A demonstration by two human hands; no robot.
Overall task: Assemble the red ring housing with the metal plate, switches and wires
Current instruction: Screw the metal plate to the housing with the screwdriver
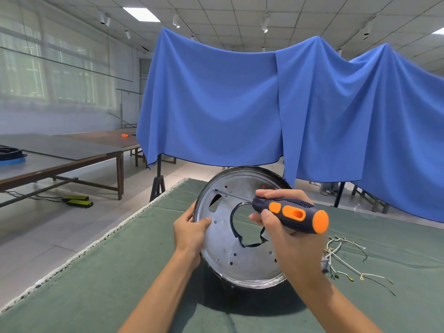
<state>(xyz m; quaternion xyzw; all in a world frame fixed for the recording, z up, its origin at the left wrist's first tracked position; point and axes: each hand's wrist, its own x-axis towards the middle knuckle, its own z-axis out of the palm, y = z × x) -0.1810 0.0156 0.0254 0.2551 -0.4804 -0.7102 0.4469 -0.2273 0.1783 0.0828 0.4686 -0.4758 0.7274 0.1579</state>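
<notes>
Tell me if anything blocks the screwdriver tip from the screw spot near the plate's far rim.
Nothing visible does. The right hand holds the screwdriver, and its shaft runs clear across the metal plate to the tip. The left hand grips the near-left rim, away from it.

Screwdriver [292, 213] tip on metal plate [223, 239]

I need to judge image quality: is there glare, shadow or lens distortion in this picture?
Head view: bright glare on the metal plate; a dark shadow on the green cloth below it; wide-angle bending of the ceiling lines and blue curtain; the hands and screwdriver are sharp.
</notes>
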